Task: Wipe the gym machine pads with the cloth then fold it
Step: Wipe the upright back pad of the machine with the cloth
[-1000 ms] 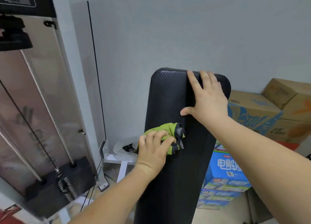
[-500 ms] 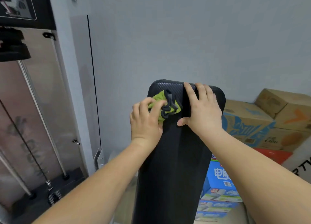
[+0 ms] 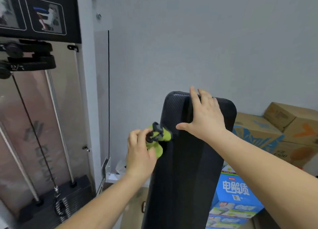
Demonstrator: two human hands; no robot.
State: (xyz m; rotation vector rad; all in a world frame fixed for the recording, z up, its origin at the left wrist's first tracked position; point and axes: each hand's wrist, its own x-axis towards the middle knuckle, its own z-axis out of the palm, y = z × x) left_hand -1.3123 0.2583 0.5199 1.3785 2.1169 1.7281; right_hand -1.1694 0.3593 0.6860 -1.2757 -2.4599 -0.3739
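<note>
A tall black padded backrest (image 3: 185, 168) stands upright in the middle of the head view, its rounded top near the wall. My left hand (image 3: 139, 153) grips a bunched green cloth with black trim (image 3: 159, 139) and holds it against the pad's left edge, a little below the top. My right hand (image 3: 203, 118) lies flat on the upper front of the pad, fingers straight and reaching over the top rim, thumb spread to the left.
A cable weight machine (image 3: 39, 125) with guide rods, a black cable and a weight stack fills the left. Cardboard boxes (image 3: 275, 134) and a blue printed box (image 3: 237, 194) are stacked at the right. A grey wall rises close behind the pad.
My left hand ran the cloth up from the pad's middle to near the top, then down and left to the pad's left edge. My right hand stayed at the top.
</note>
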